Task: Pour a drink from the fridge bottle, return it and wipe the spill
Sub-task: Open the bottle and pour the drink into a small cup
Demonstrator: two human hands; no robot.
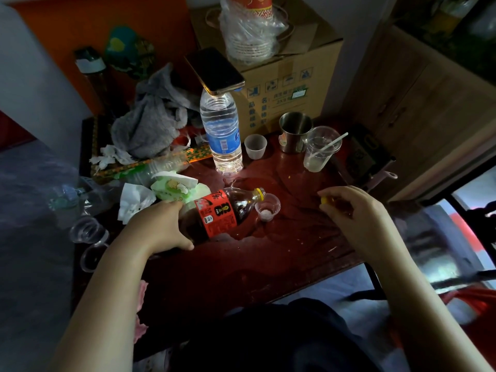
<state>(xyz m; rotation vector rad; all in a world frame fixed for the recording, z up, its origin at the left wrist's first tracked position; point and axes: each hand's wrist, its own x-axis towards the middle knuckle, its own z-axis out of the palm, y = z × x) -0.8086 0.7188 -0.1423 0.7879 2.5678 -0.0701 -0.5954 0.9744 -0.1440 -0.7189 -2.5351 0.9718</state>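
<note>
Cola bottle, red-labelled, uncapped, tilted over small cup.

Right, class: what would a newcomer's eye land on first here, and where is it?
The dark cola bottle in the middle, tipped by the left hand so its neck is over a small clear cup. To its right, the right hand pinches the yellow cap. Behind stands a water bottle with a phone balanced on top.

between my hands a small cup, cola bottle in my left hand tipped over it, cap in my right hand, water bottle beyond the cup, phone on top, mug beyond my right hand
</note>
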